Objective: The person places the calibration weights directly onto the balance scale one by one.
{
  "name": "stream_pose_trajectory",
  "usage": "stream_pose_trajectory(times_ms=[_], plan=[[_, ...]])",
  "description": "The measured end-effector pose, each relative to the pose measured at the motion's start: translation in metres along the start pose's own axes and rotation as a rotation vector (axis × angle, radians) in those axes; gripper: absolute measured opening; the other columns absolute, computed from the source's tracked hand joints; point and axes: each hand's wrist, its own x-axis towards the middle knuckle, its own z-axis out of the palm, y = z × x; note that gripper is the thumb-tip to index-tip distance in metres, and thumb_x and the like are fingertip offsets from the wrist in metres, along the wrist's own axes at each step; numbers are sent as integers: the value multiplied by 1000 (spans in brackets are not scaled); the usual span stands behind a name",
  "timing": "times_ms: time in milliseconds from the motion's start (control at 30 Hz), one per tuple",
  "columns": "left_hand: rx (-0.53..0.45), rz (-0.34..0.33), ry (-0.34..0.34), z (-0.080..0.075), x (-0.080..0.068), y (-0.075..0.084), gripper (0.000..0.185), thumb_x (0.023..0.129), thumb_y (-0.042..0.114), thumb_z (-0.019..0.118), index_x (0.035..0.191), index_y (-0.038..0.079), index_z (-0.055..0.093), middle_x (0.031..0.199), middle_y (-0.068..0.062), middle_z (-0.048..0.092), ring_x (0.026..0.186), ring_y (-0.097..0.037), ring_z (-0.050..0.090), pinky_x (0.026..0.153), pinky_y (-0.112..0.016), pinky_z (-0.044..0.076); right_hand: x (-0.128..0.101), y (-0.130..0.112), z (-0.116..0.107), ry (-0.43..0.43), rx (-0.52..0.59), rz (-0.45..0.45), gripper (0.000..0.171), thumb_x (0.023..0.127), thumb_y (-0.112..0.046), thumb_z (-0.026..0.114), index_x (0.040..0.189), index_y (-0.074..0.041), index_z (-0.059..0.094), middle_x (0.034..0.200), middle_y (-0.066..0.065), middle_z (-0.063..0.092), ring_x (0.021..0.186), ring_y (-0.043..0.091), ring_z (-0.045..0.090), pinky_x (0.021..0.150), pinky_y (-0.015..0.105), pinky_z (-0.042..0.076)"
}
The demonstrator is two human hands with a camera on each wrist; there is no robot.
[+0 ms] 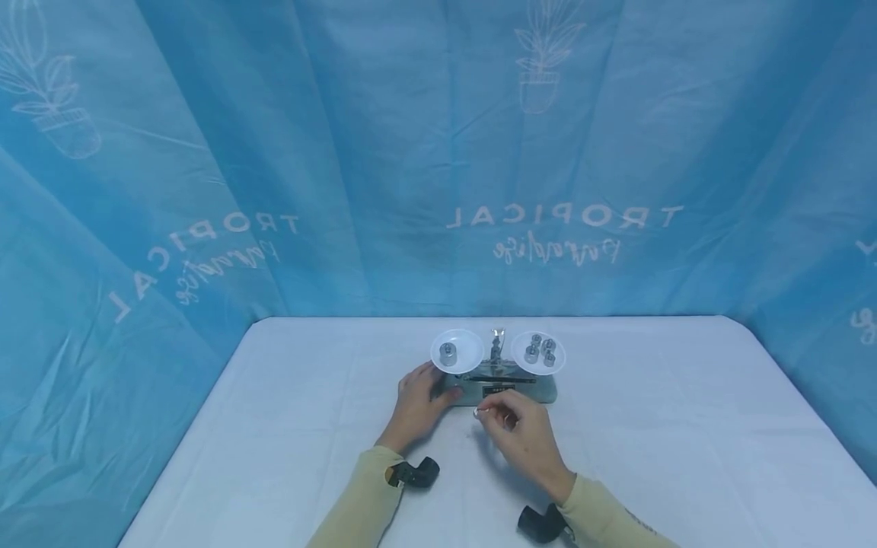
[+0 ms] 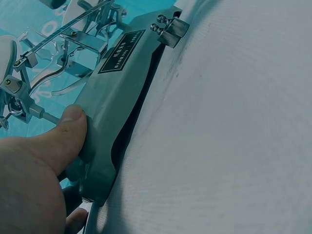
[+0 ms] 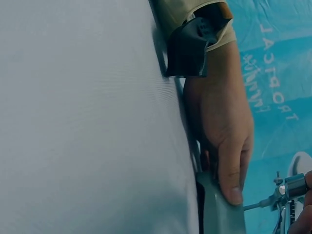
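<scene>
In the lower middle of the head view, the left end of a green balance scale [image 1: 499, 380] is gripped by the left hand [image 1: 416, 407], the thumb being pressed on the base. By the right hand [image 1: 526, 440], with its fingertips brought together, a small shiny object [image 1: 476, 412] is pinched just in front of the base; its exact form cannot be told. Above the hands, one larger weight [image 1: 448, 355] is carried on the left pan [image 1: 470, 353], and four weights [image 1: 531, 355] are gathered on the right pan [image 1: 519, 352]. A white tablecloth [image 1: 685, 426] is spread underneath, and by a blue curtain [image 1: 384, 152] the upper frame is filled.
</scene>
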Motion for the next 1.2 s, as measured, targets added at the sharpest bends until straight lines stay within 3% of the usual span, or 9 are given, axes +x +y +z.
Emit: stream_pose_trajectory(times_ms=[567, 1200], plan=[[1, -14, 3, 0, -1, 0, 57, 97, 40, 66, 147, 18, 52, 151, -2, 51, 145, -28, 37, 120, -55, 17, 4, -10, 0, 29, 30, -60, 17, 84, -4, 78, 88, -20, 73, 75, -15, 58, 66, 7, 54, 55, 21, 47], [-9, 20, 5, -2, -1, -1, 58, 98, 43, 64, 147, 14, 52, 151, -6, 51, 145, -30, 37, 119, -57, 19, 17, -21, -3, 36, 45, -84, 13, 88, -9, 77, 93, -20, 73, 78, -14, 59, 68, 9, 54, 57, 21, 47]])
